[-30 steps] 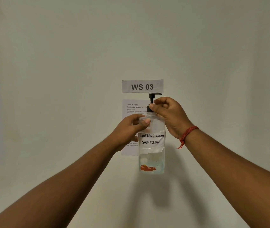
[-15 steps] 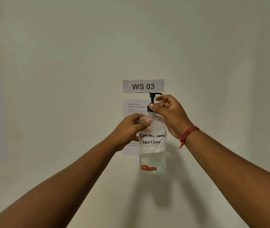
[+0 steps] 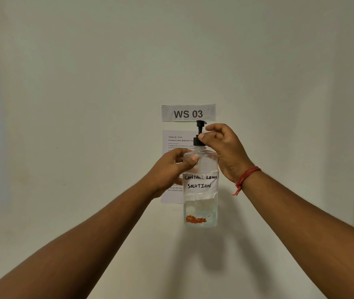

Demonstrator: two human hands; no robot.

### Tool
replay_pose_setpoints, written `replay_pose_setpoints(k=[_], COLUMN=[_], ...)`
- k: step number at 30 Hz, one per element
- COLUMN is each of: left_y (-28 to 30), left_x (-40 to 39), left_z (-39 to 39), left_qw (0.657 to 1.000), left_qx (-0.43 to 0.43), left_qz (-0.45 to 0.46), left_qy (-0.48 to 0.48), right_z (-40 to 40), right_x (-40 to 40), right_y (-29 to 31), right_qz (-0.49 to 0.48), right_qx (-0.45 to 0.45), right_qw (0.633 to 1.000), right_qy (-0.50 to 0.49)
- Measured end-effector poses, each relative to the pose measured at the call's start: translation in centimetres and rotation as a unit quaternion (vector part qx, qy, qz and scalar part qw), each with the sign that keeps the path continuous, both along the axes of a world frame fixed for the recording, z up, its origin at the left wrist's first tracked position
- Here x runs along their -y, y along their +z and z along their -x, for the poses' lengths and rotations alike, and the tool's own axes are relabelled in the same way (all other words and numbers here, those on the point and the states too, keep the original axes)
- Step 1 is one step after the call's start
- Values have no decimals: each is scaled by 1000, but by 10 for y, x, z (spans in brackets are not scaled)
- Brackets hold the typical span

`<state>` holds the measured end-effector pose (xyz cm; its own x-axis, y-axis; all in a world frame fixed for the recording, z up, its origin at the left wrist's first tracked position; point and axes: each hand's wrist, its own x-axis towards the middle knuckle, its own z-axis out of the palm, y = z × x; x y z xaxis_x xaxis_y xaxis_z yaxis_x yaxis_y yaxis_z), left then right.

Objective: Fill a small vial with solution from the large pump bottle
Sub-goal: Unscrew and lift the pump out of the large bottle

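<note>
Wall sign [image 3: 188, 113]: "WS 03". Bottle label [image 3: 200, 181]: "CONTACT LENS SOLUTION". Wall sheet [image 3: 177, 140]: "TASK ID: 3724".

**Both hands on the pump bottle**

A clear pump bottle [image 3: 200, 203] stands upright on the white tabletop [image 3: 42, 244], its handwritten label reading "CONTACT LENS SOLUTION". The left hand [image 3: 169, 169] grips the bottle's shoulder, thumb across the front. The right hand [image 3: 225, 152] pinches the black pump collar [image 3: 198, 141] with thumb and fingers. A red thread [image 3: 246, 175] circles the right wrist. Behind, a "WS 03" sign [image 3: 188, 113] and a printed sheet [image 3: 175, 143] hang on the wall.
</note>
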<state>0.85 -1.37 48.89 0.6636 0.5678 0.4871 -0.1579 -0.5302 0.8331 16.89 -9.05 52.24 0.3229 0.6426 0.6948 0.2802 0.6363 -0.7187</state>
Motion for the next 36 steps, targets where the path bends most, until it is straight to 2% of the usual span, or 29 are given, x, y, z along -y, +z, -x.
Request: replay_pose_setpoints(k=[36], left_y=[0], left_x=[6], left_z=[0], left_qw=[1000], left_qx=[-5], left_qz=[0], left_qy=[8], right_z=[-4], right_x=[2], right_y=[-4], right_qz=[-6], right_qx=[-4], right_qw=[1000], right_qy=[4])
